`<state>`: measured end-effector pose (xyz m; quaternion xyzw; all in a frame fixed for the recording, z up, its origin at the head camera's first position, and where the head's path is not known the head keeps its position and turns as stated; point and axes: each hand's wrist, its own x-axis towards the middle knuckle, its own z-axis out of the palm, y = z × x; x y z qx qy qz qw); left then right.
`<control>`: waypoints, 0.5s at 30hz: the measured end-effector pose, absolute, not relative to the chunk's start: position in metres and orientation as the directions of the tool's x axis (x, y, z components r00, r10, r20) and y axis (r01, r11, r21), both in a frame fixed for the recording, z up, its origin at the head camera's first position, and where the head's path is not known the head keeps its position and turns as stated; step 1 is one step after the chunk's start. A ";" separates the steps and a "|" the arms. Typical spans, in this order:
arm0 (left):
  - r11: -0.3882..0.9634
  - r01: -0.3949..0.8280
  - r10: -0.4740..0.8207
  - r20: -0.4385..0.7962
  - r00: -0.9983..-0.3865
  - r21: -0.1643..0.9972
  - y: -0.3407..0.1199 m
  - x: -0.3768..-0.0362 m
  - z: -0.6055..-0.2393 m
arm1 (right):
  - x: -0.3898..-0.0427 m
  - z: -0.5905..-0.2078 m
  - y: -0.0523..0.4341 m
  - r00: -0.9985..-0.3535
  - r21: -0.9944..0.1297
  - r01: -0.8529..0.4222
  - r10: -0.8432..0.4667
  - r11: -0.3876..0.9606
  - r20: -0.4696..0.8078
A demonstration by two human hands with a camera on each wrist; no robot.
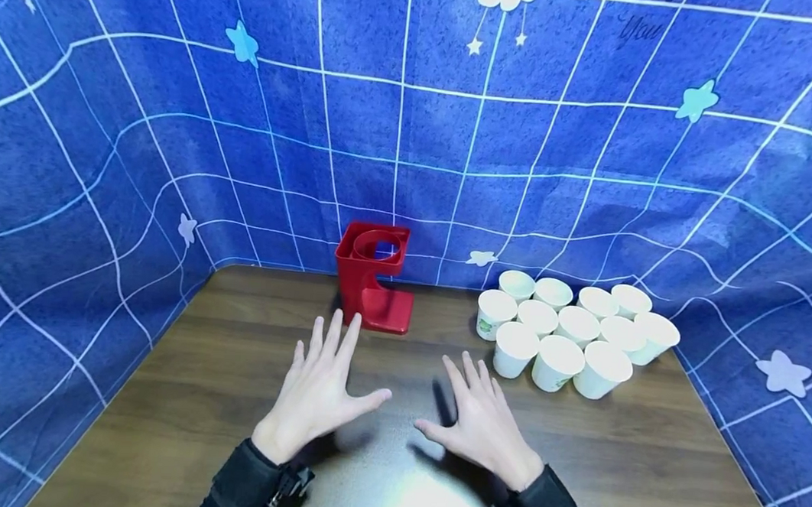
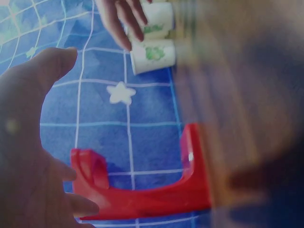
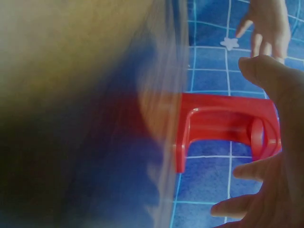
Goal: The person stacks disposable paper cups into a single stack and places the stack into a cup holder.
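Observation:
My left hand [image 1: 317, 394] hovers over the table with fingers spread and thumb out, holding nothing. Just beyond its fingertips stands a red plastic stand [image 1: 349, 285] with a flat base and a round ring in its top. To the right, my right hand [image 1: 477, 422] is also held over the table, fingers extended and thumb apart, with nothing in it. Beyond and right of that hand stand several white paper cups [image 1: 557, 362] in a close group, mouths up. In the left wrist view a green print shows on a cup [image 2: 153, 56]. The red stand [image 3: 223, 102] appears sideways in the right wrist view.
The brown wooden table [image 1: 185, 395] ends at the back against a blue cloth [image 1: 358, 121] with white grid lines and stars. That cloth also rises along both sides. Some cups at the right, such as a tilted cup [image 1: 656, 339], stand near the table's right edge.

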<state>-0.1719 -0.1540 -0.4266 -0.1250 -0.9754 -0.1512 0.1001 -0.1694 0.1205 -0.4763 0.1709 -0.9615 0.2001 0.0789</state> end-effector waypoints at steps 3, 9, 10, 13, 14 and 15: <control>0.920 0.284 0.213 0.266 -0.940 0.269 -0.159 -0.183 -0.415 | -0.184 -0.476 0.115 -0.925 -0.351 -0.372 -0.311 0.859 0.219; 0.924 0.295 0.208 0.327 -0.922 0.244 -0.168 -0.204 -0.395 | -0.210 -0.474 0.108 -0.925 -0.355 -0.378 -0.333 0.855 0.184; 0.924 0.300 0.209 0.342 -0.916 0.237 -0.169 -0.207 -0.392 | -0.214 -0.473 0.107 -0.925 -0.353 -0.379 -0.335 0.856 0.180; 0.924 0.317 0.216 0.393 -0.894 0.212 -0.169 -0.216 -0.383 | -0.222 -0.468 0.104 -0.923 -0.343 -0.383 -0.337 0.858 0.187; 0.923 0.325 0.219 0.413 -0.884 0.206 -0.169 -0.219 -0.380 | -0.224 -0.465 0.102 -0.923 -0.339 -0.381 -0.335 0.860 0.188; 0.922 0.331 0.220 0.429 -0.876 0.202 -0.168 -0.222 -0.376 | -0.226 -0.463 0.101 -0.923 -0.342 -0.381 -0.333 0.859 0.194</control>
